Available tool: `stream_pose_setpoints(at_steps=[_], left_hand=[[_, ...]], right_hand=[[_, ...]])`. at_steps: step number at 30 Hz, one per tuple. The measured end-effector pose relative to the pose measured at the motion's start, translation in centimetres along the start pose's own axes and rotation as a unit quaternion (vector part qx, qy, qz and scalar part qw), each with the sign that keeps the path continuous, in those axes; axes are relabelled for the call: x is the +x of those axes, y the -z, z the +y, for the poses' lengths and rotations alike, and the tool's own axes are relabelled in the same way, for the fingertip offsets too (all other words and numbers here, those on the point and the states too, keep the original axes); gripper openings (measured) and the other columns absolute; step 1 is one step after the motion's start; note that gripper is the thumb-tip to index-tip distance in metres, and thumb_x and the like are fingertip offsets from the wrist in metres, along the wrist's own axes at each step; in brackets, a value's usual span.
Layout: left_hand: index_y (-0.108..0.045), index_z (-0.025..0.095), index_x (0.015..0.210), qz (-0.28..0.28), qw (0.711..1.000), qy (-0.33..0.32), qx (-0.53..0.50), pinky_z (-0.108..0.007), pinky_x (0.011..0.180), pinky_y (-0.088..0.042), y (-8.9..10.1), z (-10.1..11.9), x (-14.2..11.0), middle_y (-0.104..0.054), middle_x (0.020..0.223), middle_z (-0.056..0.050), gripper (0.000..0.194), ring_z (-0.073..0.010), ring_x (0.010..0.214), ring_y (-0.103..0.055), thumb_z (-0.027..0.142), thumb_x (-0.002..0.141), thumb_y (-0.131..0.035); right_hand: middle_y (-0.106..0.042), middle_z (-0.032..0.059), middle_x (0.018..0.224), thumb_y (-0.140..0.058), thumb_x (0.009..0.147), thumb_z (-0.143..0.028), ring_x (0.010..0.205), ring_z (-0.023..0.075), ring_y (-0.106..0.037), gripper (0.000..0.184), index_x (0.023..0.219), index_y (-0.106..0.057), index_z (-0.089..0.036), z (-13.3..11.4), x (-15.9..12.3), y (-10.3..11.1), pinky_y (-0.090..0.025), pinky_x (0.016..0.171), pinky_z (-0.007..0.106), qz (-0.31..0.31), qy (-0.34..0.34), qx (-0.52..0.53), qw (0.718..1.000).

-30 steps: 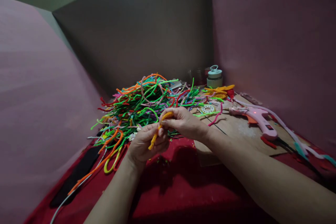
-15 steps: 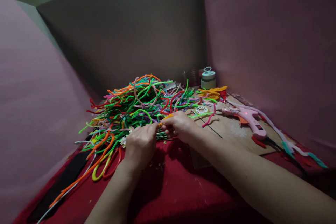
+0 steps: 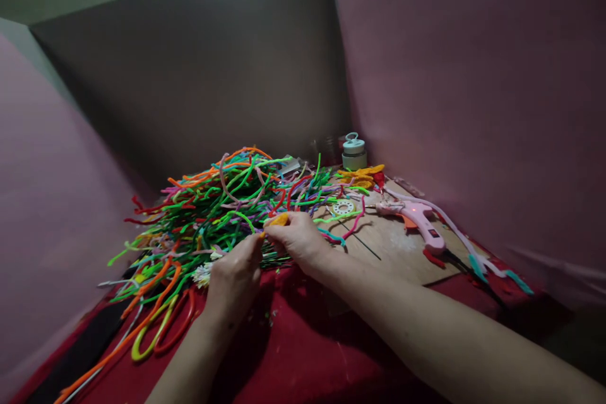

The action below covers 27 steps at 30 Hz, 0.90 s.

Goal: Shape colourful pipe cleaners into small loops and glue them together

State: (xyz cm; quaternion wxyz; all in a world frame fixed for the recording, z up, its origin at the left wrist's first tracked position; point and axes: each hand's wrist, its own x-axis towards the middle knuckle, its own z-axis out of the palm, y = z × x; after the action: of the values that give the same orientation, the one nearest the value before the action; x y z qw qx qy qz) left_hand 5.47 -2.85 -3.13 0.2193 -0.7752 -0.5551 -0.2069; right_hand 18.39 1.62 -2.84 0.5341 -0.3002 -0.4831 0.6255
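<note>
Between my two hands is a yellow-orange pipe cleaner piece [image 3: 280,219], short and bent, mostly covered by my fingers. My right hand [image 3: 303,241] is closed on it, the piece showing above thumb and forefinger. My left hand [image 3: 235,274] is closed just to the left, pinching its lower end. Both are at the front of a large heap of coloured pipe cleaners [image 3: 222,196], green, orange, red, pink and purple. Beside my left hand pokes out a bunch of white tips [image 3: 202,274].
Right of the heap, a pink glue gun [image 3: 421,218] with a lit red light rests on a brown board [image 3: 402,252]. A white spool [image 3: 343,207], yellow pipe cleaner shapes [image 3: 362,175] and a pale green jar [image 3: 354,153] stand near the back. Red cloth [image 3: 293,353] covers the table.
The view has swung to the right, so everything sits further left and slightly lower. More of the yellow-orange piece shows above my right fingers; both hands still grip it.
</note>
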Motion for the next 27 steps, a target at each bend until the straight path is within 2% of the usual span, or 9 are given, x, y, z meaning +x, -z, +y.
stream_pose_setpoints(at_steps=[4,6,10,12,14,16,20,22,27], left_hand=[[-0.057,0.021,0.090,0.021,0.995,0.029,-0.094,-0.021,0.050,-0.038,-0.3,0.0,0.2,-0.064,0.068,0.000,0.018,-0.0128,0.053,-0.058,0.021,0.084,-0.040],[-0.058,0.021,0.087,0.015,0.993,0.040,-0.112,-0.021,0.048,-0.037,-0.3,0.3,0.2,-0.064,0.065,0.001,0.018,-0.0127,0.051,-0.058,0.024,0.085,-0.041],[-0.060,0.020,0.082,0.020,0.999,0.032,-0.027,-0.022,0.047,-0.033,0.0,0.7,0.2,-0.065,0.061,-0.001,0.018,-0.0132,0.048,-0.057,0.023,0.085,-0.042],[-0.060,0.020,0.084,0.017,0.998,0.014,0.059,-0.024,0.045,-0.028,0.1,0.8,0.2,-0.065,0.061,-0.002,0.018,-0.0150,0.049,-0.058,0.020,0.084,-0.042],[-0.059,0.019,0.088,0.001,0.995,-0.003,0.104,-0.026,0.045,-0.026,0.0,0.7,0.2,-0.065,0.066,-0.003,0.020,-0.0167,0.053,-0.059,0.017,0.084,-0.040],[-0.058,0.017,0.089,-0.015,0.994,-0.015,0.104,-0.026,0.046,-0.027,-0.1,0.6,0.2,-0.065,0.071,-0.005,0.021,-0.0172,0.059,-0.061,0.012,0.082,-0.039],[-0.057,0.017,0.083,-0.012,0.996,0.012,0.084,-0.025,0.049,-0.029,-0.3,0.2,0.2,-0.063,0.066,-0.004,0.019,-0.0166,0.057,-0.059,0.017,0.086,-0.037],[-0.057,0.018,0.081,-0.012,0.995,0.041,0.086,-0.025,0.048,-0.027,-0.2,0.2,0.2,-0.061,0.062,-0.003,0.023,-0.0162,0.052,-0.057,0.023,0.088,-0.036],[-0.057,0.019,0.077,-0.041,0.993,0.088,0.064,-0.025,0.049,-0.025,0.0,0.4,0.3,-0.061,0.058,-0.002,0.024,-0.0158,0.053,-0.056,0.026,0.088,-0.037]], right_hand=[[-0.047,-0.0057,0.049,-0.057,0.064,-0.024,0.047,0.0073,-0.040,0.012,0.056,-0.055,-0.015,0.5,0.3,0.2,-0.032,0.047,0.020,0.021,0.051,-0.100,0.993],[-0.050,-0.0039,0.051,-0.055,0.067,-0.025,0.051,0.0090,-0.044,0.014,0.057,-0.056,-0.016,0.5,0.2,0.3,-0.033,0.050,0.021,0.047,0.077,-0.192,0.977],[-0.060,0.0023,0.063,-0.050,0.074,-0.023,0.060,0.0126,-0.050,0.017,0.061,-0.059,-0.017,0.3,-0.4,0.4,-0.034,0.057,0.024,0.072,0.172,-0.401,0.897],[-0.063,0.0053,0.071,-0.048,0.077,-0.022,0.064,0.0145,-0.053,0.017,0.065,-0.060,-0.017,0.3,-0.7,0.4,-0.034,0.060,0.025,0.078,0.209,-0.466,0.856],[-0.064,0.0067,0.076,-0.047,0.078,-0.022,0.068,0.0157,-0.055,0.017,0.069,-0.061,-0.017,0.3,-0.8,0.5,-0.035,0.061,0.026,0.080,0.228,-0.490,0.837],[-0.064,0.0064,0.076,-0.048,0.077,-0.023,0.069,0.0154,-0.056,0.016,0.070,-0.061,-0.017,0.3,-0.6,0.6,-0.036,0.062,0.025,0.079,0.217,-0.472,0.851],[-0.064,0.0033,0.067,-0.053,0.075,-0.025,0.063,0.0133,-0.055,0.016,0.070,-0.065,-0.015,0.3,-0.1,0.7,-0.039,0.060,0.023,0.073,0.146,-0.340,0.926],[-0.064,0.0024,0.066,-0.054,0.074,-0.026,0.062,0.0128,-0.055,0.017,0.073,-0.066,-0.014,0.4,0.1,0.7,-0.040,0.059,0.023,0.057,0.136,-0.274,0.950],[-0.066,0.0015,0.069,-0.055,0.073,-0.023,0.064,0.0123,-0.056,0.015,0.077,-0.067,-0.015,1.0,0.4,0.8,-0.042,0.061,0.022,0.029,0.155,-0.211,0.965]])
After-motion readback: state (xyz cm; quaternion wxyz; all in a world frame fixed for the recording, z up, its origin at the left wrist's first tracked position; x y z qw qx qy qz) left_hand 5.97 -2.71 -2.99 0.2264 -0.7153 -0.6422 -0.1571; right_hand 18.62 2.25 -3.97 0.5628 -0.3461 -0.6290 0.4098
